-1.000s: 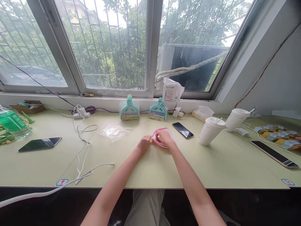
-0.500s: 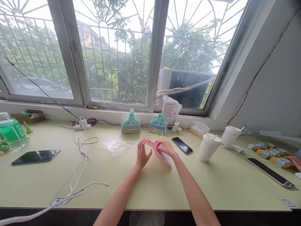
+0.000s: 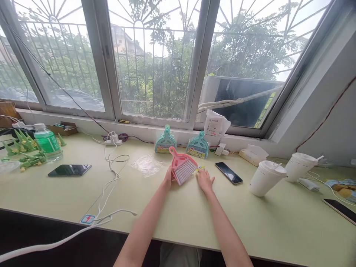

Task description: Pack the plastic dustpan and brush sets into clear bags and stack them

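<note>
A pink dustpan and brush set (image 3: 184, 167) is tilted up above the table, its white bristles facing me. My left hand (image 3: 168, 177) is closed on its left edge. My right hand (image 3: 205, 181) is to the right of the set, fingers spread near a small yellow-green label (image 3: 199, 169); whether it touches the label is hard to tell. Behind stand two teal dustpan and brush sets, one on the left (image 3: 165, 141) and one on the right (image 3: 198, 145). Crumpled clear plastic (image 3: 147, 165) lies to the left.
Phones lie at the left (image 3: 69, 170) and right (image 3: 228, 173) of my hands. White cups (image 3: 267, 178) stand at the right. White cables (image 3: 111, 163), a green-labelled bottle (image 3: 48, 142) and green cone-shaped pieces (image 3: 26, 142) are on the left.
The pink set has turned so its bristles face me. My left hand has closed on its edge, and my right hand has let go and moved right. The view has shifted left.
</note>
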### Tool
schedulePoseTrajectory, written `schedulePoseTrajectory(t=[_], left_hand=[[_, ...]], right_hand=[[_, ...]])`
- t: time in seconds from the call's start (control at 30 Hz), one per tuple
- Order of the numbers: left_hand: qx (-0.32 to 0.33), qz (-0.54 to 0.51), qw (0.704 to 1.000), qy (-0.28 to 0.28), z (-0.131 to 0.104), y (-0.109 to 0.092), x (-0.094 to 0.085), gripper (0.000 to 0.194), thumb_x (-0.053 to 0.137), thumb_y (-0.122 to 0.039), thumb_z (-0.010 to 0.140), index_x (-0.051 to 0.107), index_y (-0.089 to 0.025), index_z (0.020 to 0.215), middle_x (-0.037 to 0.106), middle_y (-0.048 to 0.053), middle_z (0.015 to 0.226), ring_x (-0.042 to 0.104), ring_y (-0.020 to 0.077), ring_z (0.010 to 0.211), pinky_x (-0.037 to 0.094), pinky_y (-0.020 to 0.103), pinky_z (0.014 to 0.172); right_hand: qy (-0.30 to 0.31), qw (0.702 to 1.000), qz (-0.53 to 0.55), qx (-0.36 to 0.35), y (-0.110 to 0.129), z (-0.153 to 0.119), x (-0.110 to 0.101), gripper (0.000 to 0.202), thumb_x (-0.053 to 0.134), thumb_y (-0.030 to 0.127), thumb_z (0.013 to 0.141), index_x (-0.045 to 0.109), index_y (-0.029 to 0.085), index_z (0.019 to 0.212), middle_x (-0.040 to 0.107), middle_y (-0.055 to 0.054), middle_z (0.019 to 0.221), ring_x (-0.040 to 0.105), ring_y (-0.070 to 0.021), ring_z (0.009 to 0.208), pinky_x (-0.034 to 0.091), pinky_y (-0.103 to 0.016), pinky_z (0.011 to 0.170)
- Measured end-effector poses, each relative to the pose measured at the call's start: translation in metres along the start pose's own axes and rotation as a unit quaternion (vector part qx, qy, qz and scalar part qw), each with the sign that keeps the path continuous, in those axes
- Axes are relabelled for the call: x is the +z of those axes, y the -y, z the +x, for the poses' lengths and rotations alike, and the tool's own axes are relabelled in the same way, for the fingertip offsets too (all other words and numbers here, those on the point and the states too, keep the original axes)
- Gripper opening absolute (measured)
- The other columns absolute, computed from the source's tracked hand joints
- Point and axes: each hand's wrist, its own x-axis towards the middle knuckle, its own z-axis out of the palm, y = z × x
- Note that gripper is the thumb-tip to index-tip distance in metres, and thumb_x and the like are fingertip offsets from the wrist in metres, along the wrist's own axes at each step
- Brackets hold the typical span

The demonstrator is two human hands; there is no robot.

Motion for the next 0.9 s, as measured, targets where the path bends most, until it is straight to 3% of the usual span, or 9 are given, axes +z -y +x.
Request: schedulePoseTrajectory(t=[0.13, 0.23, 0.3, 0.43, 0.53, 0.63, 0.73, 0.83, 0.9], left_hand=[[-0.027, -0.145, 0.988, -0.053, 0.007, 0.001, -0.006, 0.022, 0.049, -0.027, 0.077, 0.059, -0.015, 0.092, 0.066, 0.007, 0.080, 0.064, 0.0192, 0.070, 0.052, 0.031, 0.064], [-0.005, -0.208, 0.977, -0.041, 0.010, 0.002, -0.008, 0.025, 0.049, -0.021, 0.073, 0.059, -0.015, 0.095, 0.066, 0.006, 0.083, 0.065, 0.0199, 0.075, 0.054, 0.033, 0.069], [0.010, -0.236, 0.971, -0.033, 0.010, 0.002, -0.009, 0.025, 0.051, -0.018, 0.072, 0.060, -0.015, 0.095, 0.067, 0.007, 0.086, 0.065, 0.0195, 0.077, 0.055, 0.033, 0.070], [0.050, -0.275, 0.959, -0.038, 0.010, 0.002, -0.008, 0.022, 0.055, -0.017, 0.075, 0.061, -0.018, 0.096, 0.067, 0.005, 0.094, 0.066, 0.0170, 0.083, 0.055, 0.031, 0.076], [0.053, -0.278, 0.958, -0.055, 0.012, 0.004, -0.008, 0.025, 0.059, -0.015, 0.076, 0.062, -0.019, 0.100, 0.068, 0.005, 0.096, 0.065, 0.0163, 0.088, 0.055, 0.029, 0.078], [0.039, -0.278, 0.959, -0.040, 0.014, 0.007, -0.007, 0.031, 0.062, -0.015, 0.074, 0.061, -0.018, 0.105, 0.068, 0.006, 0.100, 0.065, 0.0166, 0.091, 0.055, 0.028, 0.079], [0.027, -0.262, 0.965, -0.018, 0.010, 0.012, 0.000, 0.040, 0.063, -0.012, 0.072, 0.058, -0.018, 0.112, 0.068, 0.006, 0.104, 0.065, 0.0176, 0.095, 0.054, 0.031, 0.085], [0.019, -0.228, 0.973, 0.011, 0.002, 0.014, 0.010, 0.053, 0.066, -0.010, 0.069, 0.055, -0.022, 0.119, 0.068, 0.005, 0.106, 0.065, 0.0204, 0.099, 0.053, 0.036, 0.089], [0.012, -0.208, 0.977, 0.045, -0.003, 0.013, 0.016, 0.055, 0.067, -0.011, 0.068, 0.055, -0.021, 0.121, 0.068, 0.007, 0.108, 0.065, 0.0226, 0.102, 0.053, 0.038, 0.091]], right_hand=[[0.022, 0.997, 0.030, -0.065, 0.001, -0.006, 0.000, 0.035, 0.037, 0.035, 0.094, 0.057, 0.026, 0.121, 0.044, -0.006, 0.145, 0.032, -0.0250, 0.137, 0.012, -0.056, 0.110], [-0.025, 0.996, 0.046, -0.071, 0.006, -0.008, -0.005, 0.028, 0.043, 0.034, 0.092, 0.066, 0.022, 0.100, 0.064, -0.009, 0.120, 0.050, -0.0242, 0.118, 0.012, -0.052, 0.110], [-0.053, 0.993, 0.059, -0.083, 0.006, -0.008, -0.008, 0.028, 0.044, 0.033, 0.091, 0.068, 0.020, 0.099, 0.065, -0.010, 0.117, 0.053, -0.0235, 0.114, 0.013, -0.049, 0.111], [0.070, 0.975, 0.112, -0.178, 0.002, -0.009, -0.010, 0.041, 0.057, 0.045, 0.084, 0.059, 0.031, 0.123, 0.048, -0.005, 0.142, 0.038, -0.0265, 0.133, 0.006, -0.058, 0.111], [0.124, 0.959, 0.135, -0.215, 0.002, -0.011, -0.008, 0.043, 0.064, 0.044, 0.080, 0.061, 0.033, 0.121, 0.048, -0.003, 0.142, 0.036, -0.0270, 0.136, 0.004, -0.060, 0.111], [0.097, 0.960, 0.187, -0.184, 0.003, -0.009, -0.011, 0.026, 0.059, 0.038, 0.084, 0.069, 0.030, 0.107, 0.064, -0.003, 0.123, 0.053, -0.0239, 0.121, 0.025, -0.050, 0.110], [0.030, 0.938, 0.313, -0.144, 0.002, -0.005, -0.027, 0.034, 0.049, 0.045, 0.089, 0.070, 0.025, 0.106, 0.070, -0.005, 0.111, 0.063, -0.0221, 0.104, 0.044, -0.039, 0.095], [-0.149, 0.900, 0.388, -0.132, 0.007, -0.008, -0.042, 0.050, 0.033, 0.050, 0.094, 0.056, 0.023, 0.130, 0.060, -0.008, 0.129, 0.057, -0.0218, 0.115, 0.044, -0.038, 0.096], [-0.210, 0.901, 0.341, -0.164, 0.017, -0.016, -0.043, 0.055, 0.030, 0.051, 0.095, 0.039, 0.026, 0.143, 0.045, -0.008, 0.145, 0.043, -0.0227, 0.132, 0.035, -0.043, 0.107]])
